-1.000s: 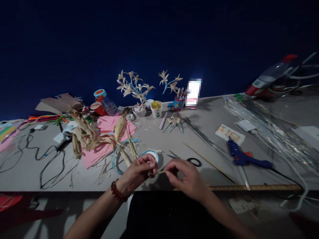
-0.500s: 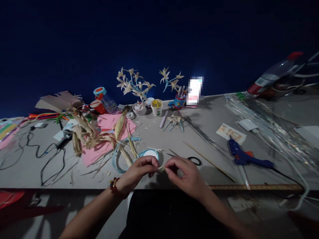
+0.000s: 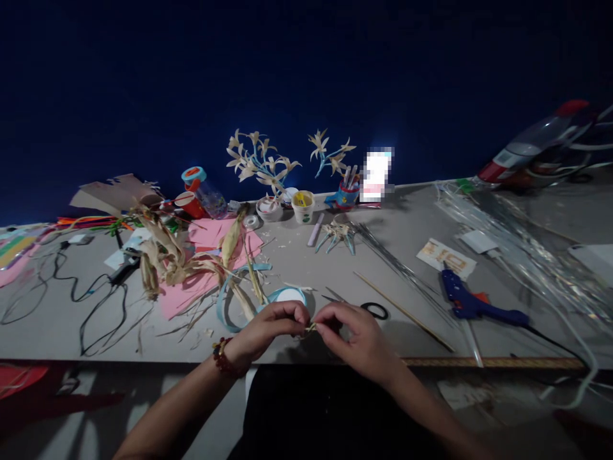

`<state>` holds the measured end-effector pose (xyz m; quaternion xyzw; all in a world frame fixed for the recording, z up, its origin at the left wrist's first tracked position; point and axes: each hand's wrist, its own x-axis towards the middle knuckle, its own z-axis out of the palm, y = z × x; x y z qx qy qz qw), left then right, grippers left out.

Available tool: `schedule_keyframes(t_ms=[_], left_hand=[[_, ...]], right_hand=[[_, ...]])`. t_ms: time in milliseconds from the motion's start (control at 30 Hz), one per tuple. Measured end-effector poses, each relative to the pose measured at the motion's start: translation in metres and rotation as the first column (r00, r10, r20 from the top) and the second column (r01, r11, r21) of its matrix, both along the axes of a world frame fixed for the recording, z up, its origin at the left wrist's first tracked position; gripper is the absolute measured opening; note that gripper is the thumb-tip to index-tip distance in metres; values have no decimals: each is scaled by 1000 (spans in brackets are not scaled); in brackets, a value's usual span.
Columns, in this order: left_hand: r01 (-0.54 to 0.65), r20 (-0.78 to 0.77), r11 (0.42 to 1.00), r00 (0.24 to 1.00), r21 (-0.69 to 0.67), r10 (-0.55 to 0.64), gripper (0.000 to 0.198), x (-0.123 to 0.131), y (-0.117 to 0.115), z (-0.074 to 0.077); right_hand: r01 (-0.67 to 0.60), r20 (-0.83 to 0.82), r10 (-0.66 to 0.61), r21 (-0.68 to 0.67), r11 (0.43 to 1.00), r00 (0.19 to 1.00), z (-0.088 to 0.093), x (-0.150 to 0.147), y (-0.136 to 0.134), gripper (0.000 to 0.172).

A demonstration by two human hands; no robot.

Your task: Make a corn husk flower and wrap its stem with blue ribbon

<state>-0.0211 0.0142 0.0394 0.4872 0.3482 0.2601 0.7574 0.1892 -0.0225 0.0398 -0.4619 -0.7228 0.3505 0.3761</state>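
Note:
Near the table's front edge, my left hand (image 3: pixel 275 327), with a beaded bracelet at the wrist, pinches one end of a small pale husk strip (image 3: pixel 310 327). My right hand (image 3: pixel 353 335) grips the strip's other end between thumb and forefinger, close to the left fingertips. Part of the strip is hidden by the fingers. Just behind the hands lie black scissors (image 3: pixel 375 311) and a roll of light-blue tape (image 3: pixel 288 296). Dried corn husks (image 3: pixel 177 268) spread over pink paper (image 3: pixel 173 299) on the left.
Husk flowers on blue stems (image 3: pixel 261 163) stand at the back, beside a white cup (image 3: pixel 302 207) and a lit phone (image 3: pixel 376 176). Right of the hands are a wooden stick (image 3: pixel 405 312), thin wires (image 3: pixel 407 265), a blue glue gun (image 3: pixel 479 306) and a bottle (image 3: pixel 520 150).
Both hands have drawn slightly closer together, with the strip still between their fingertips. The whole view has shifted a little; the things on the table have not moved.

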Motion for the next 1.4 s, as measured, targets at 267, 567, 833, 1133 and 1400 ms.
schedule_keyframes(t_ms=[267,567,833,1133,1400], left_hand=[[19,84,989,996,-150,-6,7,4,-3,-4],[-42,85,952,994,-303,71,20,8,-7,-4],[-83,81,950,990,-300,112,23,12,-10,-6],[-78,117,982,988,-172,99,23,7,-15,-9],[-146,131,983,978,-113,161,25,8,-18,-18]], right_hand=[[-30,-40,27,-91,995,999,1,-1,1,8],[13,-61,-14,-26,1000,998,-2,1,-1,18],[20,-137,-28,-60,998,990,-2,-1,1,10],[91,-165,-115,-144,985,980,-5,5,3,13],[119,-219,-158,-179,977,963,-3,10,5,16]])
